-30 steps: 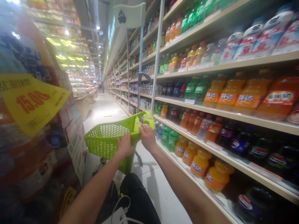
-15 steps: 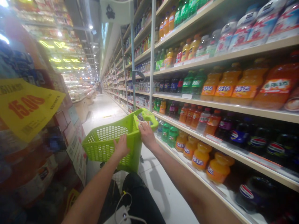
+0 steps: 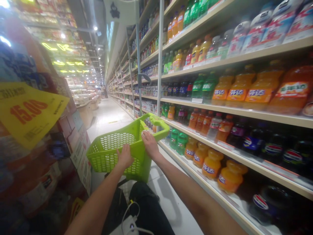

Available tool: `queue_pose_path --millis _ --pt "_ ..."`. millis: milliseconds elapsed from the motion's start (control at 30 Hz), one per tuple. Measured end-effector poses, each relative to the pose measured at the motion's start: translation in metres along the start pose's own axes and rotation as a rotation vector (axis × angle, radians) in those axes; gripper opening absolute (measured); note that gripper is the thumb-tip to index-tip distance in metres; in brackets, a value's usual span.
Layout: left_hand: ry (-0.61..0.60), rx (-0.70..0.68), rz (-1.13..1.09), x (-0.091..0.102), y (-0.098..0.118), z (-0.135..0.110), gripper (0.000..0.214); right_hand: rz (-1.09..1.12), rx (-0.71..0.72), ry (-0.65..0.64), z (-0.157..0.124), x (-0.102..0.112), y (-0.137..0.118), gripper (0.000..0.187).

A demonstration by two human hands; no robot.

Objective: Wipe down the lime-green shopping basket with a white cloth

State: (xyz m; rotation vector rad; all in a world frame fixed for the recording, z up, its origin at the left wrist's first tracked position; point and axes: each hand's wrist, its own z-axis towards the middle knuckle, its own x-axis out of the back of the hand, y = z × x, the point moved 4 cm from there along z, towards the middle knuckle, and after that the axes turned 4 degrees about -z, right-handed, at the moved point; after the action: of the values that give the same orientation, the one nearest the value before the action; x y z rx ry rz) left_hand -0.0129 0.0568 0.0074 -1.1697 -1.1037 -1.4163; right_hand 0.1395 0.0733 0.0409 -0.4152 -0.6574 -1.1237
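Observation:
A lime-green plastic shopping basket with perforated sides stands tilted in front of my legs. My left hand grips its near side, fingers hooked over the top rim. Farther right, my right hand is on the rear end, its fingers bent over the edge beside the thick loop handle. Something whitish shows at the right fingertips, too small to make out. Part of a label shows between that hand and the handle. The palms and thumbs are mostly hidden.
Shelves of bottled drinks run along my right. Stacked goods with a yellow price sign stand close on the left. A pale tiled aisle leads ahead. A white device with cables lies at my lap.
The basket's handle end has swung a little to the right. My right hand has slid slightly left and down, away from the handle. The left hand has shifted slightly left, still on the rim.

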Motion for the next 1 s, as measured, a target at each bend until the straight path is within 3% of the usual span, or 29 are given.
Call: queue_pose_path --millis 133,267,400,600,700,867,1000 --pt "0.020 -0.047 -0.012 0.000 0.003 -0.004 0.077 0.021 0.116 -0.061 -0.003 -0.012 -0.030 0.042" --pt "0.055 -0.083 -0.019 0.000 0.002 -0.009 0.075 -0.015 0.040 -0.058 -0.004 -0.005 -0.014 0.041" --pt "0.082 -0.020 -0.043 -0.002 -0.003 -0.014 0.074 -0.026 -0.001 -0.030 -0.007 0.003 -0.003 0.046" --pt "0.056 0.020 -0.128 0.002 -0.009 -0.016 0.067 0.057 0.049 -0.207 -0.007 -0.019 -0.057 0.050" --pt "0.137 -0.019 -0.229 0.010 -0.009 -0.015 0.060 0.077 0.038 -0.264 -0.004 -0.020 -0.070 0.051" --pt "0.231 -0.178 -0.318 0.018 0.009 -0.007 0.054 0.103 0.004 -0.228 -0.004 -0.010 -0.055 0.053" --pt "0.250 -0.175 -0.339 0.017 0.020 0.004 0.049 0.125 0.002 -0.119 -0.009 -0.007 -0.038 0.049"
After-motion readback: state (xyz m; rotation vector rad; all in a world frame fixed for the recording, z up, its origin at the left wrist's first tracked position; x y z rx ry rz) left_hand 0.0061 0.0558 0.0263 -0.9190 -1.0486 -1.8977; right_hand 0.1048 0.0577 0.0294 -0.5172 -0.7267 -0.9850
